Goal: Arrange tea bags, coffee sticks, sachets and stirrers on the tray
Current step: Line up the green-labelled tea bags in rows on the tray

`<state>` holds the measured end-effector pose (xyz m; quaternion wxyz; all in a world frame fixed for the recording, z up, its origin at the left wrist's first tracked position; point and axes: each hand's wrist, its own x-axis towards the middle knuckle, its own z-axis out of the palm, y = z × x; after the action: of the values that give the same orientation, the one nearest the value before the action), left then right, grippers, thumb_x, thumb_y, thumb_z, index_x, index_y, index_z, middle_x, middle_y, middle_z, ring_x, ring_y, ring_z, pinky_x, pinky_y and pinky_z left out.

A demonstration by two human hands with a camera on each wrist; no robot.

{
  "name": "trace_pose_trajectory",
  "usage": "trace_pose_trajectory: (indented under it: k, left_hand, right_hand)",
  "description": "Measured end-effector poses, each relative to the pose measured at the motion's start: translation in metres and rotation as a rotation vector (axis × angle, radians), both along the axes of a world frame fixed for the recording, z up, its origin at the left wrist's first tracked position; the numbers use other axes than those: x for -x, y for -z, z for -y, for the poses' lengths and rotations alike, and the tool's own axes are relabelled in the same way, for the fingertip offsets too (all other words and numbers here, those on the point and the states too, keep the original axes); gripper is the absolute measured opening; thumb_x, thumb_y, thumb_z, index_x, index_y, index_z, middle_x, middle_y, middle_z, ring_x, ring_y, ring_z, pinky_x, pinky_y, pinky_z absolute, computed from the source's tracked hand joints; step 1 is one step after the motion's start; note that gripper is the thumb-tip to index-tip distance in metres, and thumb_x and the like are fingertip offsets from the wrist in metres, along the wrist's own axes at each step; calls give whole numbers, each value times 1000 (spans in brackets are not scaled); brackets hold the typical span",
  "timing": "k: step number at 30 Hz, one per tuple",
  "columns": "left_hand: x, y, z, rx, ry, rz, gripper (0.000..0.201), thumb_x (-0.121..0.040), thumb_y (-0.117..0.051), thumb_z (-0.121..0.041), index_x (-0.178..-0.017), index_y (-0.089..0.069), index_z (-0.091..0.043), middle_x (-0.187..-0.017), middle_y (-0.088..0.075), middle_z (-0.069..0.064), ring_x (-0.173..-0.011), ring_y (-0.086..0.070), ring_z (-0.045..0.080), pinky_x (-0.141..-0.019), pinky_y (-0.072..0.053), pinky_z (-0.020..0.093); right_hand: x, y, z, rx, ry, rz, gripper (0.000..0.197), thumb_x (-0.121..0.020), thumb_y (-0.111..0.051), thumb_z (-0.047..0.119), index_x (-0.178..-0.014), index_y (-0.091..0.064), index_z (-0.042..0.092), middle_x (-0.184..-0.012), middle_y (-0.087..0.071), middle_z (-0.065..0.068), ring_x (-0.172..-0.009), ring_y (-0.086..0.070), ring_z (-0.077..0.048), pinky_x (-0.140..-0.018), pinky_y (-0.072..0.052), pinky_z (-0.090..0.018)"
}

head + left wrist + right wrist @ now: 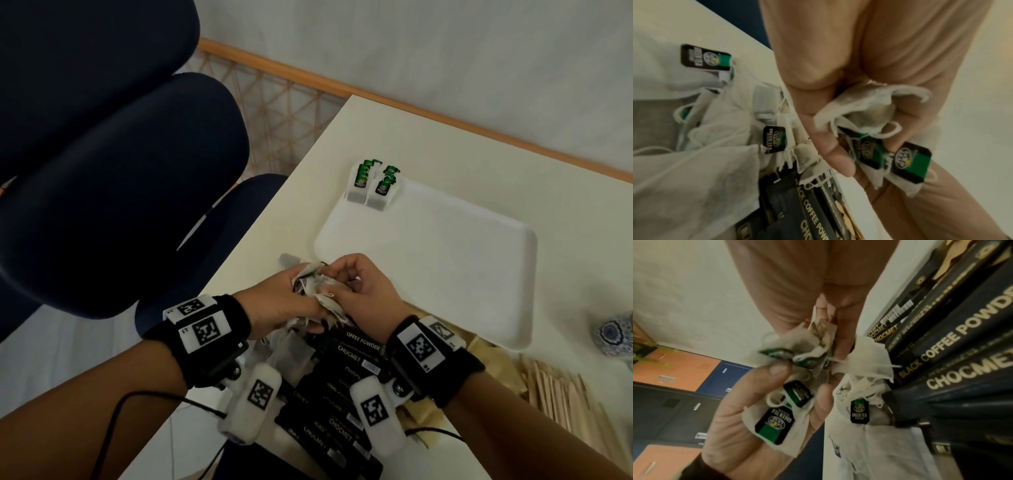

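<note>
1. My left hand [284, 301] cups a small clump of soft white paper tea bags with black-and-green card tags [869, 129], fingers curled round them. It hovers over the near left part of the pale table [428, 144], just short of the white rectangular tray [445, 274].
2. My right hand [363, 287] meets the clump from the other side. Its thumb and fingertips [842, 337] pinch one crumpled bag out of the bunch; the other fingers are curled.
3. Two short rows of the same tea bags [371, 185] already stand at the tray's far left corner. The rest of the tray is bare.
4. More loose bags [705, 129] lie heaped under my wrists, partly on top of the black glossy coffee sticks lettered in gold [342, 387]. Pale wooden stirrers [561, 401] lie to my right, and brown paper sachets [486, 346] beside them.
5. I judge these bags nearly weightless, limp and easily torn. Their strings loop through one another, so a pull on one may drag its neighbours.
6. Best to take each bag by the stiff card tag or by the folded top seam, not by the filled belly.
7. The sticks look stiffer and slippery, so I would lift them from the sides, several together.
</note>
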<state>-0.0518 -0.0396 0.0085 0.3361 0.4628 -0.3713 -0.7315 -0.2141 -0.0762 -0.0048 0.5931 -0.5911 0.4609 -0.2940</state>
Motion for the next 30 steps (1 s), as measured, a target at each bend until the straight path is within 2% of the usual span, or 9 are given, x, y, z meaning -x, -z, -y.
trace_pose_trajectory:
  k: [2, 5, 9, 12, 16, 22, 25, 27, 30]
  left_hand:
    - [-4, 4, 2, -27, -36, 2, 53, -71, -70, 5, -120, -51, 2, -104, -63, 24, -85, -65, 26, -64, -56, 32]
    - [-8, 10, 5, -33, -55, -6, 32, -80, -69, 2, -110, -58, 1, -100, -65, 21, -86, -64, 25, -63, -53, 29]
    - [-11, 13, 9, -105, -100, -41, 23, -88, -65, -11, -110, -63, -3, -102, -66, 19, -88, -63, 28, -60, -53, 29]
    - [-16, 14, 17, -172, -114, -31, 27, -89, -64, -18, -114, -65, -6, -98, -70, 11, -83, -68, 18, -57, -54, 25]
    - [-26, 15, 23, -246, -115, -45, 36, -81, -72, -14, -114, -65, -2, -98, -69, 17, -77, -67, 20, -54, -53, 25]
    - [-35, 17, 27, -228, -26, -79, 68, -65, -81, -12, -123, -54, 8, -113, -57, 29, -100, -53, 38, -89, -41, 49]
    - [-36, 21, 29, -239, -62, -40, 51, -70, -76, -5, -118, -60, 4, -111, -61, 30, -91, -61, 35, -77, -53, 40]
    - [-37, 26, 29, -242, -109, -7, 37, -80, -69, 1, -116, -61, 3, -101, -65, 23, -77, -64, 27, -60, -55, 30]
    - [-39, 27, 30, -244, -143, 17, 29, -86, -61, 4, -115, -61, 2, -93, -68, 18, -70, -65, 23, -53, -53, 28]
  right_hand:
    - [-4, 3, 0, 15, 20, -37, 16, -82, -72, 14, -84, -59, 24, -80, -65, 0, -73, -61, -10, -69, -54, -27]
    - [-6, 4, 0, 9, 53, -102, 7, -87, -66, 24, -83, -62, 20, -75, -68, 2, -69, -64, -8, -65, -53, -25]
    - [-7, 2, 2, -70, 33, -39, 31, -86, -61, 49, -89, -66, 19, -86, -70, -10, -80, -67, -25, -74, -57, -38]
    - [-7, 2, 3, -115, -22, -17, 26, -76, -77, 28, -97, -66, 16, -89, -72, -5, -83, -69, -19, -77, -57, -30]
    - [-8, 3, 9, -209, 46, 14, 11, -83, -69, 3, -90, -69, 11, -80, -70, -9, -75, -66, -23, -74, -57, -36]
    - [-6, 6, 13, -305, 91, 43, 13, -88, -62, 3, -98, -70, 7, -91, -68, -14, -84, -64, -26, -81, -56, -48]
    - [-2, 6, 16, -293, 128, 20, 23, -85, -66, 1, -106, -69, 8, -100, -72, -15, -90, -67, -28, -84, -56, -45]
    - [0, 4, 20, -307, 175, 19, 21, -83, -67, -1, -103, -68, 3, -96, -72, -17, -84, -67, -27, -75, -57, -40]
    - [3, 0, 24, -303, 185, -17, 9, -85, -65, -1, -93, -68, -1, -87, -68, -19, -74, -63, -24, -62, -56, -32]
